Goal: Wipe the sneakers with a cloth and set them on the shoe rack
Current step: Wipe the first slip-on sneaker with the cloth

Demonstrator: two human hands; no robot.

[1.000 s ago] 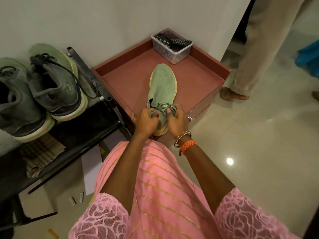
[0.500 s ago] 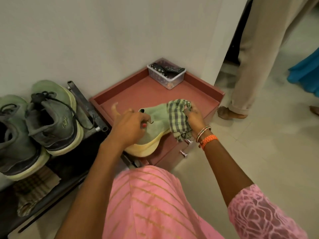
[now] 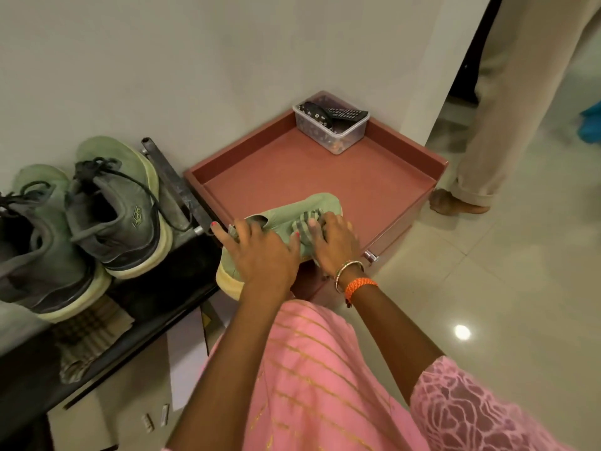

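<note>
The red tray [image 3: 383, 196] lies open across its middle and far right; a hand could pass there. Its back corner is taken by a clear box [image 3: 341, 138] holding remote controls, set against the wall [image 3: 227, 60]. The near left of the tray is filled by the green sneaker [image 3: 292, 209] and both hands. The shoe rack [image 3: 156, 297] carries two sneakers [image 3: 110, 216] side by side, leaving a dark strip of shelf bare at its right end, beside a metal post [image 3: 175, 187]. A folded cloth [image 3: 87, 336] seems to sit on a lower shelf. On the floor [image 3: 487, 304] to the right, a person's foot [image 3: 455, 203] stands just beside the tray.
</note>
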